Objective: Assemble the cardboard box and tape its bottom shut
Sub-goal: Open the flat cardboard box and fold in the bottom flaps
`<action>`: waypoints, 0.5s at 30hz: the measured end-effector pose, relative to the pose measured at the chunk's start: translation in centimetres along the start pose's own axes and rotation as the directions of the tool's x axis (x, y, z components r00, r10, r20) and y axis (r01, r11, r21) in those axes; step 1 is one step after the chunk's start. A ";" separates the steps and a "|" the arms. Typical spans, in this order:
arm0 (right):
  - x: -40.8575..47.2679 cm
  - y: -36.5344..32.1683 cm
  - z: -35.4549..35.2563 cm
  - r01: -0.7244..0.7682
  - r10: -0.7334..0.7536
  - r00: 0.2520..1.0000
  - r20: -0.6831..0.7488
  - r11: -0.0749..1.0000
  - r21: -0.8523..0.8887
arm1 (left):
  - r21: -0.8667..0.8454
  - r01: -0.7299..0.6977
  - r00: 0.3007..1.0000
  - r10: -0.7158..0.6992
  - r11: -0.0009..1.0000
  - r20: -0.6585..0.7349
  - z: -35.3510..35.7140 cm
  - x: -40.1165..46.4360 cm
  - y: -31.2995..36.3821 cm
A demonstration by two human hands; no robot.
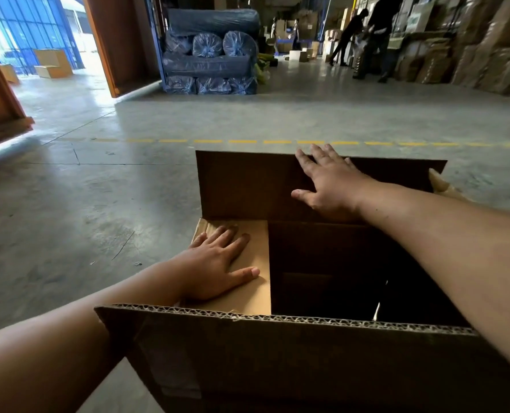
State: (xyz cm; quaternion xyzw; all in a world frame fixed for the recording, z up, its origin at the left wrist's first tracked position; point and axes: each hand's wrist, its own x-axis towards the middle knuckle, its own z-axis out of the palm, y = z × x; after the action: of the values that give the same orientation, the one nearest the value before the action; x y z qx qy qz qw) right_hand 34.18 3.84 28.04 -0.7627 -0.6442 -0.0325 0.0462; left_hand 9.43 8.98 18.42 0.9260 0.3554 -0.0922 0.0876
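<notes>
The box stands on the floor right under both hands, its long axis running left to right. The left hand presses flat, fingers spread, on the folded-in side flap. The right hand, also flat and open, lies against the upright far flap, and looks best placed to bring it down next.

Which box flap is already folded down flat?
The left flap, pressed flat by the left hand. The far flap, touched by the right hand, and the near flap stand upright.

left hand on box's left flap, right hand on far flap
</notes>
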 end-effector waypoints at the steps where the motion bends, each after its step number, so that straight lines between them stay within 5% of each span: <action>1: -0.3 0.1 -0.4 0.010 -0.010 1.000 0.022 1.000 0.001 | -0.008 -0.006 1.000 0.006 1.000 0.013 -0.4 -0.2 0.0; 6: -2.9 2.6 -2.3 0.048 -0.038 0.994 0.102 0.994 -0.100 | -0.006 -0.021 0.995 0.022 1.000 0.093 -3.5 -1.1 -0.7; 10: -5.6 6.0 -3.8 0.045 -0.032 0.992 0.120 0.992 -0.115 | 0.012 -0.146 0.989 0.147 0.989 -0.022 -7.8 -1.3 0.6; 15: -9.7 11.5 -5.2 0.001 0.002 1.000 -0.031 0.996 0.093 | 0.149 -0.254 0.944 0.278 0.956 -0.176 -14.3 1.2 6.2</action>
State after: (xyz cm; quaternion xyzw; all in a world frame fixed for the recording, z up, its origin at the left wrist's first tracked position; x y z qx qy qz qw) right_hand 43.96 -8.15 31.81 -0.7592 -0.6442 -0.0146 0.0915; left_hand 16.02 8.46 32.58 0.9737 0.2275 -0.0103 0.0061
